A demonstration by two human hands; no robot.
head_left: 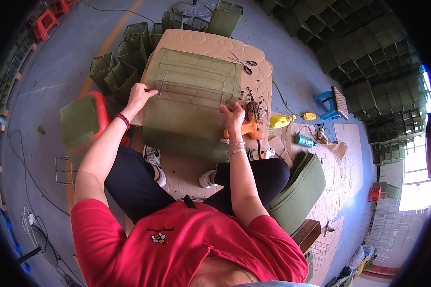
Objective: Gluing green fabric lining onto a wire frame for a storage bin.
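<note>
A sheet of green fabric (pixel 187 117) lies over the cardboard-topped table (pixel 191 40) in front of me, its near part hanging over my knees. On it rests a thin wire frame (pixel 192 98), box-like in outline. My left hand (pixel 139 99) is closed at the frame's left side, thumb and fingers pinching the wire. At the right side, my right hand (pixel 233 118) has its fingers closed on the frame's near corner. An orange glue gun (pixel 250 128) lies just beside my right hand. Scissors (pixel 244 62) lie at the table's far right.
Several green fabric boxes (pixel 122 76) stand left of and behind the table. A green piece covers a red stool (pixel 100 112) at left. Folded green sheets (pixel 301 189) lie by my right knee. Yellow bottle (pixel 281 121), green bottle (pixel 304 140) and cords are at right.
</note>
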